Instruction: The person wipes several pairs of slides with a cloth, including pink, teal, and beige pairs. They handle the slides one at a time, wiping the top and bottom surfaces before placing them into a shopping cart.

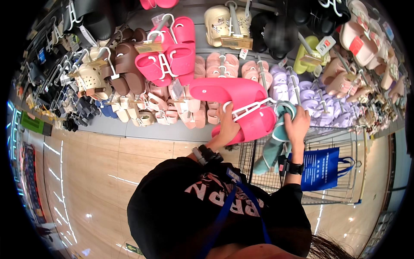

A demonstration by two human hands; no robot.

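A pair of bright pink slide sandals (249, 94) on a white plastic hanger (249, 110) is up in front of me. My left hand (228, 124) is closed around the sandals' near side at the hanger's left end. At the right of the pair, my right hand (297, 124) grips a teal cloth with pale edging (280, 129), part of which hangs down over the cart's side. The cloth's upper part is bunched beside the sandals' right edge. Behind them, light pink sandals (223, 64) and lilac sandals (279, 81) hang on metal display hooks.
A wire shopping cart (347, 194) stands at the right, with a blue bag (320, 170) in it. More pink slides (165, 61), brown slides (126, 68) and beige clogs (92, 79) hang at the left. A grey shelf base (129, 129) borders the tiled floor (97, 168).
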